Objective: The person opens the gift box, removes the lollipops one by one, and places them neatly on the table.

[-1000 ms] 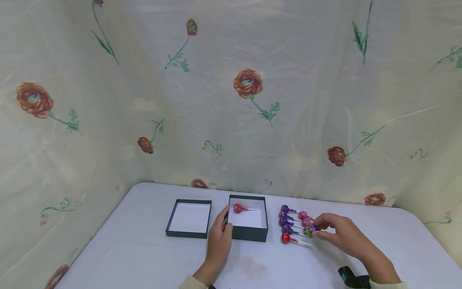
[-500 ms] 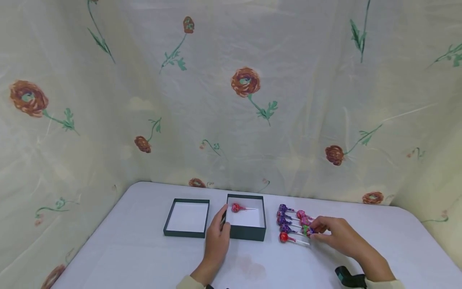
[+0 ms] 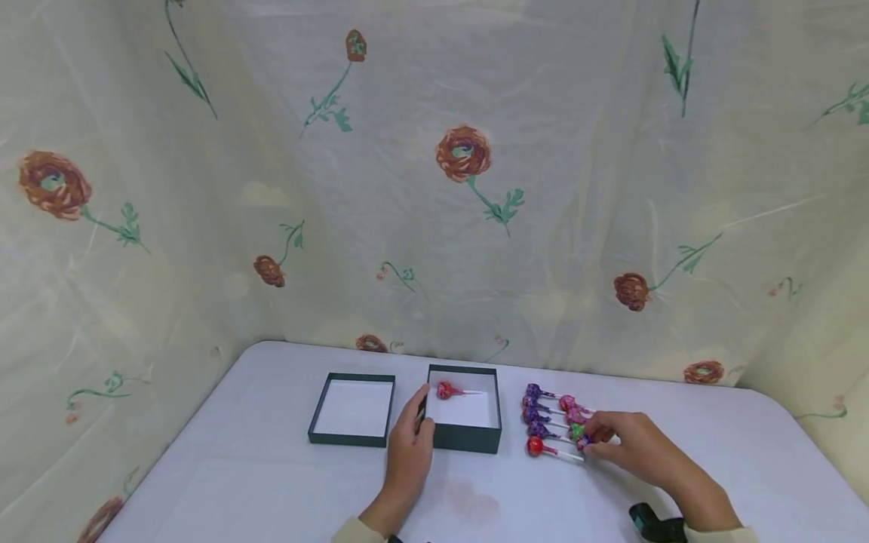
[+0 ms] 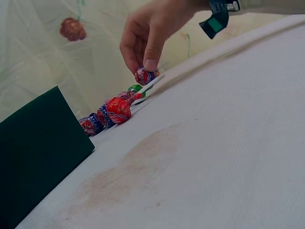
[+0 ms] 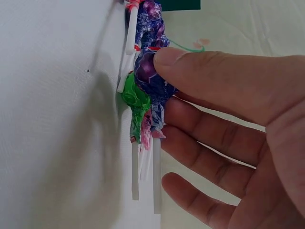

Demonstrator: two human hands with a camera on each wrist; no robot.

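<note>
Bright, even, soft light; faint shadows; wrist close-ups slightly blurred.

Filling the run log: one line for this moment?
right hand pinches purple lollipop | left hand on box | one red lollipop inside
</note>
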